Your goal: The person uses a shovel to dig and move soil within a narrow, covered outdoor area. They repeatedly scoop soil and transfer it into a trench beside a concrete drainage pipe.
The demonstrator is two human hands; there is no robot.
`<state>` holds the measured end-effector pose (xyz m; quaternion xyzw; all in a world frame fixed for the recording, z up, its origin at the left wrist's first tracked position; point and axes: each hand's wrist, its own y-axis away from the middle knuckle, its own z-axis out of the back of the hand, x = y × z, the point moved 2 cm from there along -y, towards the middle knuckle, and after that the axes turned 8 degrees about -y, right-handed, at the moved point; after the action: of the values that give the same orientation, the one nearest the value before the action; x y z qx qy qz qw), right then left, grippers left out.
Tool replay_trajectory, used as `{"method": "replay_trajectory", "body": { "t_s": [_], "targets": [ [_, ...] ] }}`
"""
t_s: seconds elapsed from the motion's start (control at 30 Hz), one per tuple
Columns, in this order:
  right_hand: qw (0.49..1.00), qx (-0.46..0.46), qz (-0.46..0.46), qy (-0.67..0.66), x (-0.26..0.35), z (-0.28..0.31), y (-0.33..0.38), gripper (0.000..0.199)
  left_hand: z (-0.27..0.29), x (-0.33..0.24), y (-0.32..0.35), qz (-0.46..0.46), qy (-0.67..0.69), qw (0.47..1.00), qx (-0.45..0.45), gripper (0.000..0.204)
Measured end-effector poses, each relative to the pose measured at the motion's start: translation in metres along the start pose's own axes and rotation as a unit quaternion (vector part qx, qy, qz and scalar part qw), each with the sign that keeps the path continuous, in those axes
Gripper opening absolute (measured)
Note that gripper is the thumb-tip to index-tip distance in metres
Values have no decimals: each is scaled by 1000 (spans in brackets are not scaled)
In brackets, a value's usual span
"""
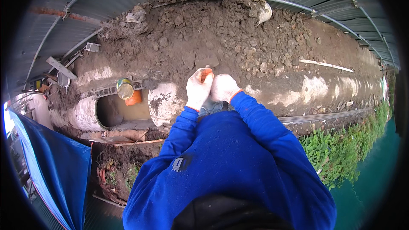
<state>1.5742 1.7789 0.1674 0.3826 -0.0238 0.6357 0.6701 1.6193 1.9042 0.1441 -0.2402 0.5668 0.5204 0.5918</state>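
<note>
Gloved hands meet to the right of the pipe opening

The pipe opening (111, 113) shows murky brown water inside a large pale pipe. To its right, in front of the person's body, the left hand (198, 88) and right hand (224, 87) come close together, fingers curled inward. Both wear white gloves (194, 96), with orange showing on the left one's fingers. Whether the hands pinch anything between them I cannot tell; the fingertips are partly hidden.

A flat brown lump (207, 61) lies just past the hands, to the right of the opening and farther from the person. Loose earth (179, 34) and broken clods spread beyond the opening and off to its right.

At the opening's far edge is a yellow-green can (125, 89), with an orange object (134, 98) just beside it, overlapping the water from this angle. How the can is supported is unclear.

Well to the right of the opening are a white pole (326, 65), lying on the soil, and green plants (336, 153). A blue tarp (55, 157) hangs to the opening's left, nearer the person.
</note>
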Motion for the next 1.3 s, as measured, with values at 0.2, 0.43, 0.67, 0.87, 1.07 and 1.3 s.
{"method": "replay_trajectory", "body": {
  "t_s": [0.2, 0.43, 0.67, 0.87, 1.07, 1.3],
  "targets": [
    [995, 53, 26, 85, 1, 58, -21, 35, 45, 74, -84, 185, 239, 953, -8, 52],
    [995, 24, 8, 98, 5, 109, -89, 28, -21, 151, -133, 417, 366, 816, 161, 64],
    [995, -5, -87, -40, 31, 138, -7, 39, -74, 135, -140, 545, 426, 710, 127, 59],
    [971, -42, -215, -96, 31, 162, 61, 43, -123, 126, -132, 619, 400, 667, 107, 32],
    [981, -71, -182, -25, 39, 193, 81, 51, -148, 62, -146, 552, 365, 738, 132, 28],
    [989, -14, -137, 56, -62, 186, -24, 34, -159, 7, -168, 466, 429, 705, 318, 36]
  ]
}}
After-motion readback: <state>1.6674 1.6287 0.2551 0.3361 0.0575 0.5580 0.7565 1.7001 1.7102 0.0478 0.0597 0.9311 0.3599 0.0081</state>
